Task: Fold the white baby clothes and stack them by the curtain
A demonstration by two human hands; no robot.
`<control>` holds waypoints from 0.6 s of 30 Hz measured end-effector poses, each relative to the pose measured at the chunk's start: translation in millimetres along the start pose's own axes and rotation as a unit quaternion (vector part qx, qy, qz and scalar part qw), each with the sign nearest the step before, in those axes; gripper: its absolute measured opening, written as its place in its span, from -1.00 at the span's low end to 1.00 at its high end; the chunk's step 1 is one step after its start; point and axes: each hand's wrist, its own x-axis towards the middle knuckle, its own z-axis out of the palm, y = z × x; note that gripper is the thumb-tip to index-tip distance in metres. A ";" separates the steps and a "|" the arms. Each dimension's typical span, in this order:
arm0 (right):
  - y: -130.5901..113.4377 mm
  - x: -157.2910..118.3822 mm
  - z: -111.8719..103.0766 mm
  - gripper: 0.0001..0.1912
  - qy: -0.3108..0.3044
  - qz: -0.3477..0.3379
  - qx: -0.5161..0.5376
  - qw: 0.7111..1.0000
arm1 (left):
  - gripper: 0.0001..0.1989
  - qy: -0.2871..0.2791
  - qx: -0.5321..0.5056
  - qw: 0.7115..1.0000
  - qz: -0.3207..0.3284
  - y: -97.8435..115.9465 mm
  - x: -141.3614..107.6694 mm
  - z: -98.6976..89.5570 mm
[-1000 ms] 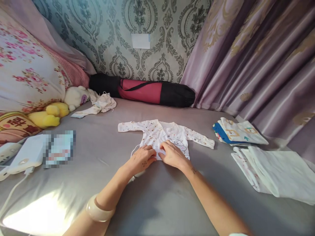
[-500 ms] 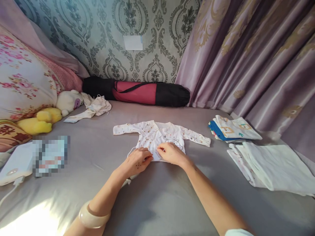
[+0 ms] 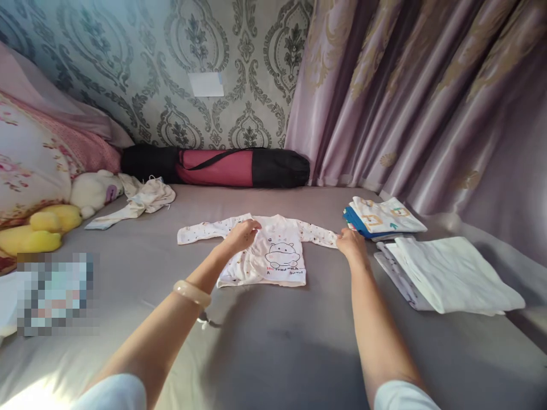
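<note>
The left hand (image 3: 244, 234), fingers curled, touches the baby shirt (image 3: 280, 247) near its collar; its grip cannot be told. The right hand (image 3: 351, 244) pinches a cuff. Mid-bed (image 3: 294, 353), the shirt's collar faces the far edge, sleeves spanning left to right. Folded clothes (image 3: 387, 216) lie just beyond the right hand.

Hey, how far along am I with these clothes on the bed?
Looks done: the patterned stack and white cloth lie folded at right. In hand: the small shirt, spread flat, left hand near its neckline, right hand at a cuff. Probably left: folding that shirt, and perhaps the crumpled garment by the plush toys.
</note>
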 end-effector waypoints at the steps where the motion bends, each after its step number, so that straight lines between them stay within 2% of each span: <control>1: 1.9 -0.5 2.8 -0.64 0.000 0.005 -0.002 1.000 | -0.64 0.004 0.015 1.000 -0.009 0.4 10.6 6.5; 4: 5.8 0.7 7.1 -0.61 -0.007 0.031 0.012 0.999 | -0.65 0.009 0.057 0.998 -0.035 6.3 33.8 23.2; 8: 13.3 8.3 7.9 -0.62 -0.049 0.042 0.056 0.996 | -0.66 0.016 0.086 0.996 -0.035 21.8 47.2 34.7; 11: 17.5 12.8 7.8 -0.70 -0.078 0.041 0.076 0.993 | -0.64 0.011 0.090 0.995 0.028 32.8 50.9 43.4; 14: 18.8 15.0 7.1 -0.71 -0.054 0.047 0.118 0.990 | -0.60 0.002 0.075 0.992 0.105 38.6 51.3 57.7; 18: 21.6 17.3 7.1 -0.67 -0.037 0.073 0.184 0.979 | -0.43 -0.043 0.106 0.990 0.083 38.0 48.2 75.1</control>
